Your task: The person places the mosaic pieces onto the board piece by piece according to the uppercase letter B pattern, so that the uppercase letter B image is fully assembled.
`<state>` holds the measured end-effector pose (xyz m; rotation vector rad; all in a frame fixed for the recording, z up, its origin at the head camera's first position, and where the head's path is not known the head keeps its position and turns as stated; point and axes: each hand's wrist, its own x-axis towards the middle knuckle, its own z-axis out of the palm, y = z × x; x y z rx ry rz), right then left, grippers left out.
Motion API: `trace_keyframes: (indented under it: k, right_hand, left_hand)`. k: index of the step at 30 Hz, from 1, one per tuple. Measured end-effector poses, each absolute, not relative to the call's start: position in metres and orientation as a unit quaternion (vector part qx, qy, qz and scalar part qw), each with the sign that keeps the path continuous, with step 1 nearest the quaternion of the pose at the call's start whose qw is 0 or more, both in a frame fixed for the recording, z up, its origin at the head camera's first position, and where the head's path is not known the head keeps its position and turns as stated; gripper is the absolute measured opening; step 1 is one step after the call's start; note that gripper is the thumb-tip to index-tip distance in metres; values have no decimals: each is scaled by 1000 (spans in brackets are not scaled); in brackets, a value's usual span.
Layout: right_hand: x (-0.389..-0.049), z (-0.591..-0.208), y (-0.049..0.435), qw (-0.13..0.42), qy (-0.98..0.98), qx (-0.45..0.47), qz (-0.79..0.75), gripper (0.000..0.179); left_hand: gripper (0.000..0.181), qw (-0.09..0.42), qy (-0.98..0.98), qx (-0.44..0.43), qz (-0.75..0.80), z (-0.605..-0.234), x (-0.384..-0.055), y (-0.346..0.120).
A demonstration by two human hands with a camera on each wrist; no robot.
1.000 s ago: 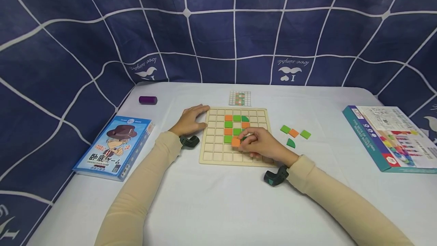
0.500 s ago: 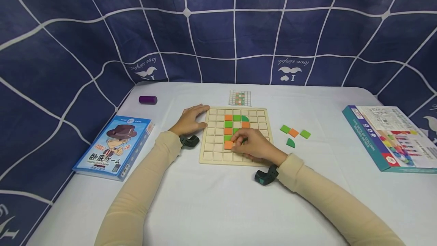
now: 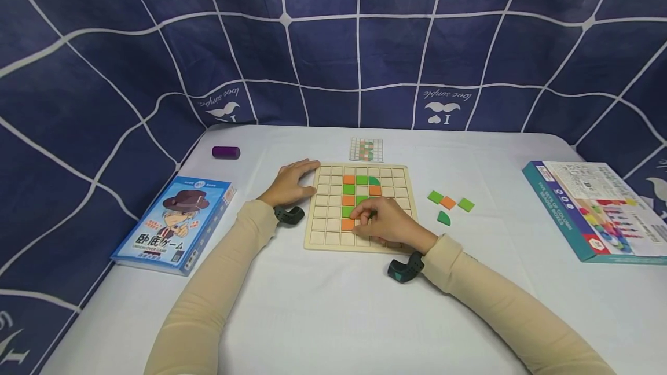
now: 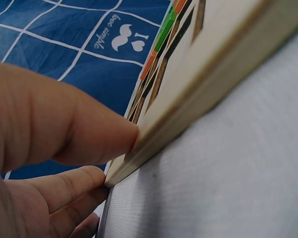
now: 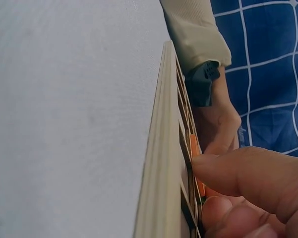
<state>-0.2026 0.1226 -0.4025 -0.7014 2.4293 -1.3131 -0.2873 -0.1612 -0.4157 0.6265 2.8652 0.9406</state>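
A wooden grid board (image 3: pixel 325 240) lies on the white table, with orange and green tiles set in its middle columns. My right hand (image 3: pixel 391 221) is over the lower right part, fingers bent. Its thumb and fingertips are at an orange tile (image 3: pixel 347 224) that lies in a cell below a green tile (image 3: pixel 347 212). In the right wrist view the thumb (image 5: pixel 220 171) touches the orange tile's edge. The cells under this hand are hidden. My left hand (image 3: pixel 289 184) rests at the board's upper left edge, its thumb (image 4: pixel 99 131) and outstretched fingers touching the rim.
Loose green and orange tiles (image 3: pixel 448 202) and a green quarter-round piece (image 3: pixel 444 217) lie right of the board. Behind it is a pattern card (image 3: pixel 366 149). A blue game box (image 3: pixel 174 224) and purple cylinder (image 3: pixel 226 153) stand left; a teal-edged box (image 3: pixel 599 213) lies right.
My right hand has moved left and brought the orange tile down into a cell in the left tile column. The left hand has stayed at the board's edge.
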Motion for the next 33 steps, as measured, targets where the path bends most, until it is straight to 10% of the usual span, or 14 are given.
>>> trace_keyframes:
  k: [20, 33]
  right_hand:
    - [-210, -388, 143, 214, 773, -222, -554, 26]
    - [-238, -379, 197, 153, 796, -182, -557, 34]
  left_hand:
    - [75, 33, 930, 205, 302, -415, -287, -161]
    - [75, 31, 929, 207, 306, -415, -286, -161]
